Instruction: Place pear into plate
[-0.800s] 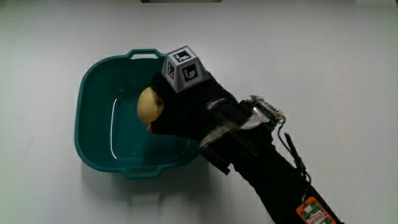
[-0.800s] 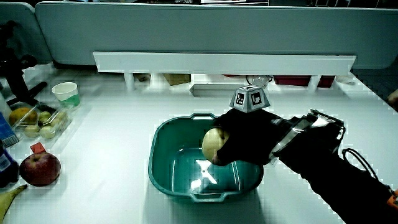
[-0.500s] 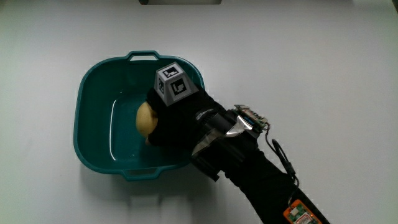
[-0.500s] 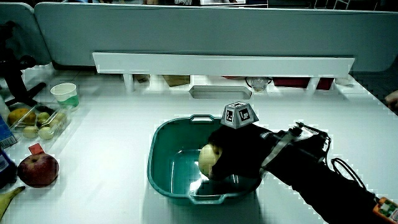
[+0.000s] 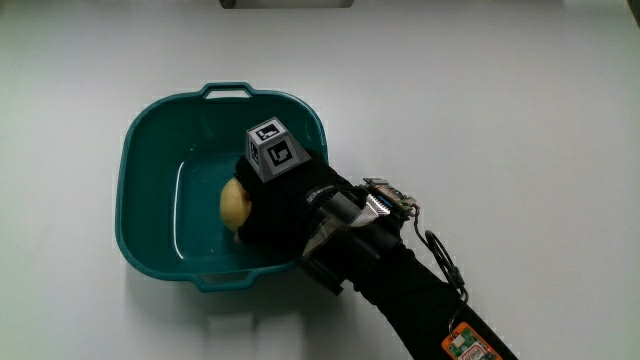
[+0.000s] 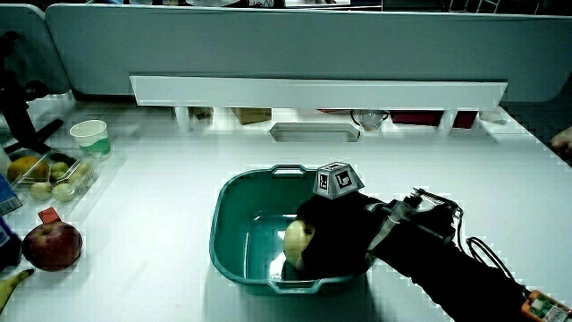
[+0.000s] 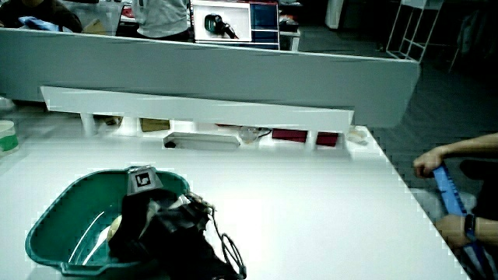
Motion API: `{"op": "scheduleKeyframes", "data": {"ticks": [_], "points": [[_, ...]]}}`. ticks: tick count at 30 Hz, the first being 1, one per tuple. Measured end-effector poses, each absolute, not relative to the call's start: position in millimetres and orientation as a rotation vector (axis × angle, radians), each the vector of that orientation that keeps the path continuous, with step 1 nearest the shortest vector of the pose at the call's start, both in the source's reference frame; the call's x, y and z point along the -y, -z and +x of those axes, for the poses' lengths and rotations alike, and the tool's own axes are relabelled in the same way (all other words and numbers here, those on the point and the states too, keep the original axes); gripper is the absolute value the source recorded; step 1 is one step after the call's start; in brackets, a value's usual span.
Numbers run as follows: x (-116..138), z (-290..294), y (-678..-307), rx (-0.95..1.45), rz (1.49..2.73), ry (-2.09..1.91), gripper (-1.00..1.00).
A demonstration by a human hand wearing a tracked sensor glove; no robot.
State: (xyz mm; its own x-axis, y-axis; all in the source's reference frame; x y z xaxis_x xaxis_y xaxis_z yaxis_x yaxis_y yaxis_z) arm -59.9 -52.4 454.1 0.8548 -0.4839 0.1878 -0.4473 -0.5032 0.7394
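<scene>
One white tabletop carries one teal plate, deep like a tub. One gloved hand is down inside the plate, with its fingers wrapped around one yellow pear. The pear sits low in the plate.

In a side view, one red apple lies near the tabletop's edge.

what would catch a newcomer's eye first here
The black gloved hand reaching into the teal basin in the middle of the table, its grip closed on a pale yellow pear held low inside. Next, the patterned cube on the hand's back, and a red apple at the table's edge.
</scene>
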Motion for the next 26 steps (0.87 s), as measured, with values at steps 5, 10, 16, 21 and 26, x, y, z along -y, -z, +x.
{"op": "scheduleKeyframes", "data": {"ticks": [5, 10, 16, 21, 26], "points": [[53, -59, -461, 0.643, 2.105, 0.025, -0.05], [52, -54, -462, 0.636, 2.099, -0.003, -0.30], [49, -51, -462, 0.634, 2.100, -0.024, -0.60], [49, -41, -456, 0.631, 2.048, -0.044, -0.85], [47, -19, -436, 0.527, 2.135, 0.054, -1.00]]}}
